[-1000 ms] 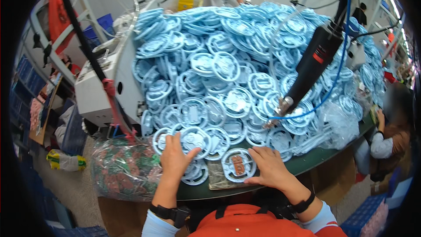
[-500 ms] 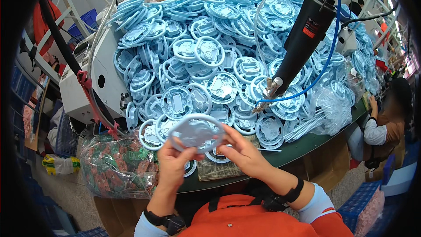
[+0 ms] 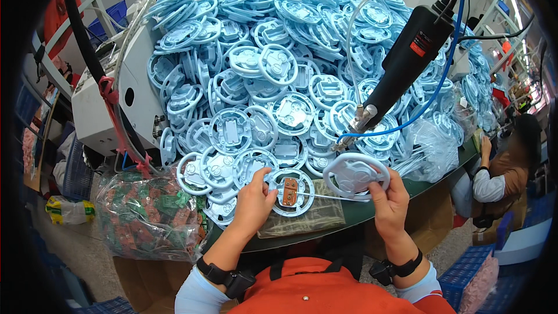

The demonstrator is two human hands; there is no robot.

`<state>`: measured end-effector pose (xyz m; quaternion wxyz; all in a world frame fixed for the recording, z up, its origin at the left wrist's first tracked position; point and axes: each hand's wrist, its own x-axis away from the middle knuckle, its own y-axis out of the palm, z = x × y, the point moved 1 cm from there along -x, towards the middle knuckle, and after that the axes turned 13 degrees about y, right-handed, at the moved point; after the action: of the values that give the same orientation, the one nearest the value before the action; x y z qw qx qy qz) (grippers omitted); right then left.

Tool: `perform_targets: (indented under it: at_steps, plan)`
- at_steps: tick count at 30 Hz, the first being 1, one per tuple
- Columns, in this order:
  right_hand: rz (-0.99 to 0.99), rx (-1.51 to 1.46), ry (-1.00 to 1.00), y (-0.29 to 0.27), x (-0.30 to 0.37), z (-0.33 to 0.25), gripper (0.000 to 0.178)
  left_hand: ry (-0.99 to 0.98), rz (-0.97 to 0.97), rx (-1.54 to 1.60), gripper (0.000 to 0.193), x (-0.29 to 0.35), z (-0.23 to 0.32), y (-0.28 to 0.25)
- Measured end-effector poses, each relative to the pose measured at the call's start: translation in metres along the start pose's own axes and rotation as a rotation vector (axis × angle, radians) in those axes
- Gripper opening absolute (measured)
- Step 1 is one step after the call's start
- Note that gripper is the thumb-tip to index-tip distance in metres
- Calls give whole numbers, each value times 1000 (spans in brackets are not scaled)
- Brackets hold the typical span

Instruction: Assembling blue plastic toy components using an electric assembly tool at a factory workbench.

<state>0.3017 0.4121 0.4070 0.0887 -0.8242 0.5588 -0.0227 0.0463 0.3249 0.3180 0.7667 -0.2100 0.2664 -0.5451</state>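
Note:
My right hand [image 3: 390, 203] grips the rim of a light-blue round plastic housing [image 3: 354, 174], shaped like a toy steering wheel, and holds it above the table's edge. My left hand [image 3: 254, 203] has thumb and forefinger at the left rim of a second such housing [image 3: 285, 211], seemingly pinching it; the contact is partly hidden. A brown circuit board [image 3: 289, 191] sits in the middle of this second housing. From beside the board a thin white stick [image 3: 331, 197] stretches right, beneath the raised housing. Under both lies a brownish flat pad [image 3: 325, 216].
A large heap of light-blue housings [image 3: 293, 113] fills the table. A black power screwdriver [image 3: 407, 64] hangs over it with a blue hose. A clear bag of circuit boards [image 3: 151, 215] stands left, below a white machine [image 3: 116, 104]. A co-worker [image 3: 503, 168] sits at right.
The housing held by both hands has moved right and is now in my right hand alone. My left hand has gone to the housing with the circuit board, which is now uncovered.

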Motion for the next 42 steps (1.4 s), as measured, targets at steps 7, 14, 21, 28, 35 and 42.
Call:
perform_targets:
  at_steps: [7,14,21,28,35,42]
  plan:
    - [222,71,-118,-26,6,8,34,879,214,-122,35,55,15,-19]
    - [218,-149,-128,-4,-4,-14,24,-111,176,660,25,66,10,-7]
    - [-213,-76,421,16,-30,32,18,-459,-143,831,43,51,0,-12]
    - [-389,83,496,22,-50,50,24,-457,-159,823,48,52,-2,-12]
    - [-475,172,423,33,-67,34,16,-425,-157,851,42,52,-4,-12]
    - [-542,146,477,54,-65,48,22,-431,-144,851,39,51,-1,-13]
